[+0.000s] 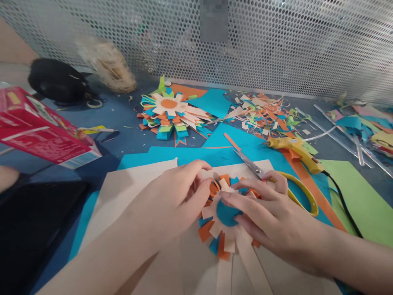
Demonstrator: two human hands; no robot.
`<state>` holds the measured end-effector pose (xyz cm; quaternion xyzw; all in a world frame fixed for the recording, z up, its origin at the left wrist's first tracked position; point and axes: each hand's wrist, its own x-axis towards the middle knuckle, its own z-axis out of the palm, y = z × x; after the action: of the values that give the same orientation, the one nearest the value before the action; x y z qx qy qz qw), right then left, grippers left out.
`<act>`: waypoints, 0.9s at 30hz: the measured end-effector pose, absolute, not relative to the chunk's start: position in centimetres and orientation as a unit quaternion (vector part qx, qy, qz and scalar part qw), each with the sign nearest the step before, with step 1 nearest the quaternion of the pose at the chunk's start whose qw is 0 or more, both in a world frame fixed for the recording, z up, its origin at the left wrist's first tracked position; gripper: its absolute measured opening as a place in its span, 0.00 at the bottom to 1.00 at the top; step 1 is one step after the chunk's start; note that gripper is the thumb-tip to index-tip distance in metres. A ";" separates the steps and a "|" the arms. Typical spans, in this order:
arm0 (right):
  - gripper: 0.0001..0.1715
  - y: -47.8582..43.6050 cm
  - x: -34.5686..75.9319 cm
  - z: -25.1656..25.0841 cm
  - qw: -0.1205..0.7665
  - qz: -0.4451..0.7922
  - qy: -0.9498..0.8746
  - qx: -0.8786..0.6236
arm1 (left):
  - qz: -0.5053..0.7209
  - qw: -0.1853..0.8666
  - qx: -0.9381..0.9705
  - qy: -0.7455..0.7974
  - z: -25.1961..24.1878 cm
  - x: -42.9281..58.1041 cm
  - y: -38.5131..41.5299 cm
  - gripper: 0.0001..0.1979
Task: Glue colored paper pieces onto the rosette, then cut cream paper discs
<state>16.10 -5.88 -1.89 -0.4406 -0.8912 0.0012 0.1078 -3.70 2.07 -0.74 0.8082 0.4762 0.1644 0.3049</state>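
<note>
A paper rosette (223, 223) of orange, blue and cream strips with a blue centre lies on cream paper (129, 192) in front of me. My left hand (176, 192) pinches its upper left strips with curled fingers. My right hand (268, 213) lies over its right side, fingers stretched flat and pressing down on it. Yellow-handled scissors (302, 192) rest just behind my right hand, partly under it.
A finished paper flower (170, 110) lies further back, with a heap of paper scraps (264, 110) to its right. A yellow glue gun (294, 149) with a black cord lies at the right. A red box (39, 131) stands at the left. A perforated metal screen (276, 41) closes the back.
</note>
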 end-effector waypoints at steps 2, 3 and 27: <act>0.25 -5.9 16.0 -2.0 0.094 0.009 -0.889 -0.447 | 0.149 0.278 0.818 0.480 -1.2 -3.9 2.2 0.12; 0.25 -5.9 16.0 -2.0 0.087 0.013 -0.889 -0.450 | 0.154 0.259 0.825 0.477 -1.4 -3.9 2.3 0.12; 0.28 -5.9 16.2 -2.3 0.089 0.014 -0.915 -0.393 | 0.191 0.329 0.822 0.423 -0.5 -3.3 1.9 0.11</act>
<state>16.20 -5.91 -2.33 -0.3932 -0.9150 0.0143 0.0888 -3.31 1.94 -0.51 0.8220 0.4234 0.1915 0.3292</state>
